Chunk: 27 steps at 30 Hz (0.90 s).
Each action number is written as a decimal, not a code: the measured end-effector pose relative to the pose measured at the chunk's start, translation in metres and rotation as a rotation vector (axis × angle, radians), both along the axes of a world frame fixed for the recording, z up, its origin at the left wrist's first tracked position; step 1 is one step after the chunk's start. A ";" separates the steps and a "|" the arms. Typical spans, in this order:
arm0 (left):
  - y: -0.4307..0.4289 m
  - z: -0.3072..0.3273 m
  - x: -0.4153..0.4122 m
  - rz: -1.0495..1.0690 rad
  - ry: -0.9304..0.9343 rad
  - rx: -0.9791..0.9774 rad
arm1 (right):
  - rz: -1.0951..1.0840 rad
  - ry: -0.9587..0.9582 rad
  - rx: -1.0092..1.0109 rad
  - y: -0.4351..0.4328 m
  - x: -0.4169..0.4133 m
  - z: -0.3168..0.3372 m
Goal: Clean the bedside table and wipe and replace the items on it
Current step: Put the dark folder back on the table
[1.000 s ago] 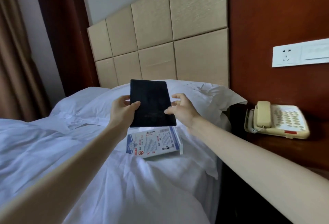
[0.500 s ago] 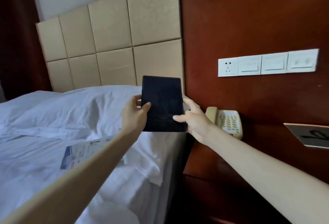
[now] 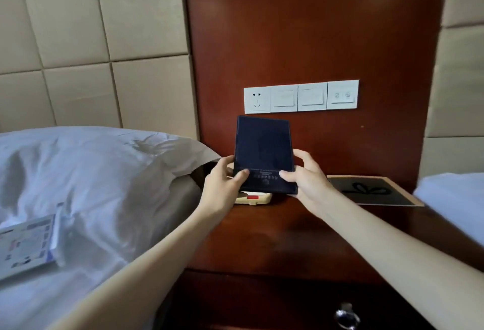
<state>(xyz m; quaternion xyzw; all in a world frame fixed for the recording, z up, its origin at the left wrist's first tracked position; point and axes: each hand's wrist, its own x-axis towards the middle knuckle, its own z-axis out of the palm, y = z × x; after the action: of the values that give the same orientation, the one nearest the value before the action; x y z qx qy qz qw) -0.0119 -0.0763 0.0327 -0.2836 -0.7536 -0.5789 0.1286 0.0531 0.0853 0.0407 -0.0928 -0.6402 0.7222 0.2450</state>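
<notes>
Left hand (image 3: 222, 185) thumb on front, fingers curled behind; right hand (image 3: 306, 180) likewise: both pinch lower corners of dark folder (image 3: 263, 151). Pale print on its lower band, too small to read. Folder upright, long axis vertical, top leaning toward wood wall (image 3: 314, 28), over bedside table (image 3: 275, 238) back left corner, above cream telephone (image 3: 259, 200). On wall, switch panel (image 3: 301, 96). At back edge, bow-marked card (image 3: 372, 190).

Dark navy folder (image 3: 262, 146), reddish-brown bedside table (image 3: 262, 238), white bedding (image 3: 91, 172).

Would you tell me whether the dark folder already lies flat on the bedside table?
No; the left hand and right hand hold the dark folder upright in front of the telephone.
</notes>
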 end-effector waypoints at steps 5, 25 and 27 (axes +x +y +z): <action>0.051 -0.010 0.010 -0.072 0.031 0.048 | -0.101 0.003 -0.002 0.045 0.015 -0.002; 0.210 -0.048 0.033 -0.316 0.020 -0.152 | -0.448 -0.183 0.263 0.207 0.050 -0.027; 0.223 -0.053 0.033 -0.334 -0.012 -0.193 | -0.451 -0.216 0.297 0.221 0.050 -0.032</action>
<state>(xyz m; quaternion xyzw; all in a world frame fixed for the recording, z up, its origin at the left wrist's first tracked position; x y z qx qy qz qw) 0.0209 0.1470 -0.0204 -0.4122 -0.7489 -0.5189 -0.0017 0.1028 0.3061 0.0085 -0.2725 -0.7246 0.5336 0.3407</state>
